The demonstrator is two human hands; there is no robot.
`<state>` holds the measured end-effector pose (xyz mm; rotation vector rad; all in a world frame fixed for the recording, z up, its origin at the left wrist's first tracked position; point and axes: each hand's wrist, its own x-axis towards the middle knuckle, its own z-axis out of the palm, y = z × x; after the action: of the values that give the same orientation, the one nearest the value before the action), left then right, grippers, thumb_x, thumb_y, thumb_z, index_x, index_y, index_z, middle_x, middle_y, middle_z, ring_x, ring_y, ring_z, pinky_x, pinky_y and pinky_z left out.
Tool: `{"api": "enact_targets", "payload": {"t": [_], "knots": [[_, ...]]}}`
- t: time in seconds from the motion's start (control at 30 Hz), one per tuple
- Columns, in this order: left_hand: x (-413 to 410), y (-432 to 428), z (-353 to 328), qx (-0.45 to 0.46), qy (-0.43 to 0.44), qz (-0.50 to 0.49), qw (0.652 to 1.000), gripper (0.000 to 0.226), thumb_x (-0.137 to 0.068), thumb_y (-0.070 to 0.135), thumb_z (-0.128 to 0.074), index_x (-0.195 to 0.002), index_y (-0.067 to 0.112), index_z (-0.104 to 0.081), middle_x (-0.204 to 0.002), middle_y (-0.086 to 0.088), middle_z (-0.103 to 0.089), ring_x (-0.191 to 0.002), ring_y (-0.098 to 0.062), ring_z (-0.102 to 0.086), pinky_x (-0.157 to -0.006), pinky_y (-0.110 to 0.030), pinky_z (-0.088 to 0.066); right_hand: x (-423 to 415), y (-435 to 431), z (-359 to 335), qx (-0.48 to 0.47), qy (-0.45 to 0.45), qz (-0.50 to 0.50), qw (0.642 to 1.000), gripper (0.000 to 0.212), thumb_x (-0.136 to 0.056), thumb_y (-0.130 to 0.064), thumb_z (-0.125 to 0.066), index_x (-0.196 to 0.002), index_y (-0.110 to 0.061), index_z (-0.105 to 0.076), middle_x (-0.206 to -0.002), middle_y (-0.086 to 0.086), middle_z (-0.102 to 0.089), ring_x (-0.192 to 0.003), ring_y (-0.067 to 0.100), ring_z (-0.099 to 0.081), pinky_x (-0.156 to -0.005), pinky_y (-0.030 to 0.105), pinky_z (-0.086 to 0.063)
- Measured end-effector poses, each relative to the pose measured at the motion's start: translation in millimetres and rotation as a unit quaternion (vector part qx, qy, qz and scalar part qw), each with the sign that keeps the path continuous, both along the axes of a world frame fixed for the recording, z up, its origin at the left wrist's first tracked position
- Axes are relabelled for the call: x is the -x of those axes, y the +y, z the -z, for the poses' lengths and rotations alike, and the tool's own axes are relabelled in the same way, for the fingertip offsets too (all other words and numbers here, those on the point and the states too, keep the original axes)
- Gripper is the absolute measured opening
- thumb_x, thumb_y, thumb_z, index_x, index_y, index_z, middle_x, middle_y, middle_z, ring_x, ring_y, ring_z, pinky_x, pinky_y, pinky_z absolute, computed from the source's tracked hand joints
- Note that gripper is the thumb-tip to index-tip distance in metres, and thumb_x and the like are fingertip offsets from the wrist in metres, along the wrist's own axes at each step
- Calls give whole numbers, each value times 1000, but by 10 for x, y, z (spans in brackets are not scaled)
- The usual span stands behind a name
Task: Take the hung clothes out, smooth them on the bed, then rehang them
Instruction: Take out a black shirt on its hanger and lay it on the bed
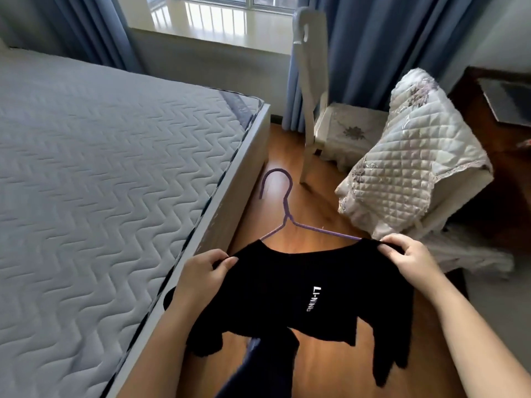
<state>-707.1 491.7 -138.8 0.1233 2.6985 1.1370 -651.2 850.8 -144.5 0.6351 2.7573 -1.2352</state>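
A black T-shirt with white lettering hangs on a purple wire hanger, held out over the wooden floor beside the bed. My left hand pinches the shirt's left shoulder. My right hand pinches the right shoulder, where the hanger's arm enters the fabric. The hanger's hook and neck stick out above the collar. The bed, with a grey quilted mattress, lies to the left of the shirt.
A white chair stands by the blue curtains under the window. A quilted floral cover is draped over another chair at right. A dark wooden desk is at far right. My dark trouser leg shows below.
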Motion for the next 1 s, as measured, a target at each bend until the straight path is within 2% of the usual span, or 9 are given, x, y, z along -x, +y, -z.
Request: {"api": "enact_targets", "payload": {"t": [0.1,0.27,0.4,0.53,0.67,0.8,0.87,0.97,1.0], "knots": [[481,128,16,-6,-17,-7,1000,15,-85,25,-60,-81,13,-69,-76,-2,-69,-76,-15,-61,-68,-24,-43,470,91,52,-5,-18,16,1000,27,-85,-14,-61,-67,-34,-63,-82,-1,-63,-85,17,-55,-71,14,-38],[1796,277,-116,16,2,-24,1000,14,-86,23,-60,-80,14,-68,-73,-2,-67,-78,-22,-61,-67,-28,-37,1710,124,-145,17,4,33,999,29,-87,-10,-58,-67,-31,-55,-77,1,-59,-75,16,-52,-64,10,-39],[2457,316,-137,41,4,-42,998,13,-86,24,-60,-82,14,-69,-80,-8,-71,-83,-29,-62,-71,-35,-43,2393,147,-91,37,4,32,999,30,-86,-9,-58,-68,-32,-56,-76,-1,-60,-81,19,-54,-68,21,-38],[2986,391,-73,48,6,-79,996,14,-86,24,-60,-83,15,-69,-79,-6,-70,-82,-28,-62,-68,-31,-39,3219,274,-38,50,-8,-16,999,20,-87,-9,-57,-74,-25,-60,-88,8,-63,-88,23,-56,-79,33,-40],[3501,509,-40,40,-7,-146,988,16,-86,24,-59,-79,12,-68,-66,1,-62,-74,-24,-58,-66,-33,-38,4238,379,67,40,7,-69,997,11,-86,-12,-59,-80,-21,-60,-87,4,-62,-87,21,-55,-78,29,-37],[3971,668,2,36,-21,-235,971,21,-86,25,-59,-68,14,-63,-61,-3,-60,-68,-24,-56,-63,-31,-38,5345,474,134,29,11,-185,982,9,-86,-10,-60,-83,-18,-60,-88,5,-62,-89,21,-55,-75,23,-37],[4198,805,0,21,-33,-281,959,20,-85,25,-60,-66,18,-62,-63,-1,-62,-70,-22,-58,-63,-28,-39,5874,559,102,15,10,-240,971,9,-85,-9,-60,-83,-17,-60,-88,4,-62,-88,20,-55,-72,20,-34],[4554,1086,-41,5,-41,-324,945,17,-85,26,-61,-75,14,-67,-73,-5,-68,-78,-24,-61,-71,-34,-44,6586,737,41,18,0,-287,958,9,-85,-10,-60,-84,-19,-60,-89,3,-62,-90,20,-55,-79,21,-38],[4686,1180,-64,6,-37,-329,944,17,-85,27,-60,-79,14,-68,-76,-5,-68,-79,-23,-60,-72,-34,-44,6808,780,10,30,4,-294,955,9,-85,-9,-61,-84,-19,-61,-88,3,-62,-90,20,-55,-77,15,-39]]}}
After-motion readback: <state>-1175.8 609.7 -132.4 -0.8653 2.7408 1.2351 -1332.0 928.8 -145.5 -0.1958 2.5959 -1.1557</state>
